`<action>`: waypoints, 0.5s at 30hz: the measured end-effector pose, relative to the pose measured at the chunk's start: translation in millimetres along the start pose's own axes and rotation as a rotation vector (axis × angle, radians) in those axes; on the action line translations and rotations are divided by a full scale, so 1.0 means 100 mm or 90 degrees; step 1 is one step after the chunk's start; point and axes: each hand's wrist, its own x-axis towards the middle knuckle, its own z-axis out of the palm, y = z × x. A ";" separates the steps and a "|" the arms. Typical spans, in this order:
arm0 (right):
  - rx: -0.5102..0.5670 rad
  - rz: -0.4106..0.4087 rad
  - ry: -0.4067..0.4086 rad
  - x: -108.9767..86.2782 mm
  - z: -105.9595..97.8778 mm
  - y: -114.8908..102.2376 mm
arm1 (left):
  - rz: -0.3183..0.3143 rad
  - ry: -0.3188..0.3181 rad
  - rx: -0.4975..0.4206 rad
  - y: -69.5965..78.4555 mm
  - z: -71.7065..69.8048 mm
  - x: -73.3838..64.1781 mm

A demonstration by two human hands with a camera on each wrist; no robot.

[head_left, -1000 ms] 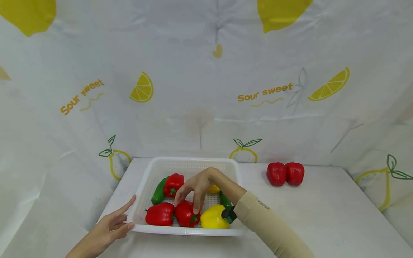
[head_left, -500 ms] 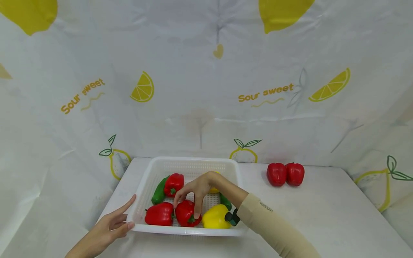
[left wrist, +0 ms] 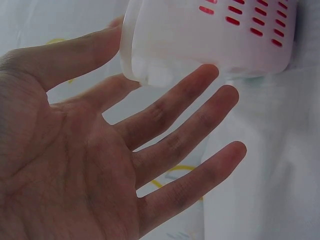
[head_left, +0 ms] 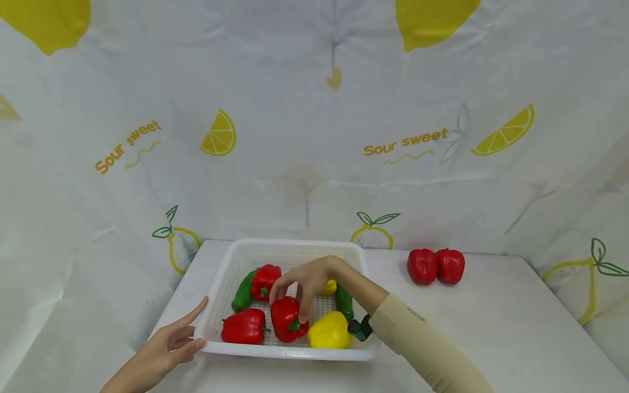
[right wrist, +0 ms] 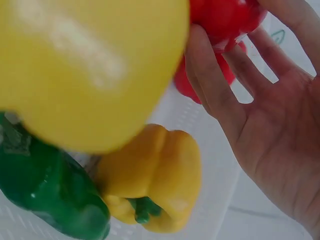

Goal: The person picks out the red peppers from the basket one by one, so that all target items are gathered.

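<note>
In the head view my right hand [head_left: 307,281] reaches into a white plastic basket [head_left: 295,353] and grips a red bell pepper [head_left: 285,322], fingers on its far side and thumb near its green stem. The right wrist view shows this red pepper [right wrist: 225,20] between the fingers and thumb. My left hand [head_left: 169,344] touches the basket's near left corner with straight, spread fingers. In the left wrist view the thumb and forefinger of the left hand [left wrist: 85,150] meet the basket rim [left wrist: 129,45]; the other fingers stretch out beneath the basket wall.
Beside the gripped pepper lie another red bell pepper [head_left: 243,326] and a yellow one [head_left: 330,330]. Farther back are a red pepper [head_left: 265,281], a long green vegetable [head_left: 243,292], a second green one [head_left: 344,301] and a yellow pepper [head_left: 329,287]. Two red peppers [head_left: 435,266] sit right of the basket.
The held red pepper has come up slightly and tilted, with my right hand shifting a little right. My left hand stays at the basket corner.
</note>
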 end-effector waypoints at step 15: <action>0.046 -0.144 0.137 -0.50 -0.16 -0.03 | -0.001 -0.005 -0.004 0.00 0.00 0.01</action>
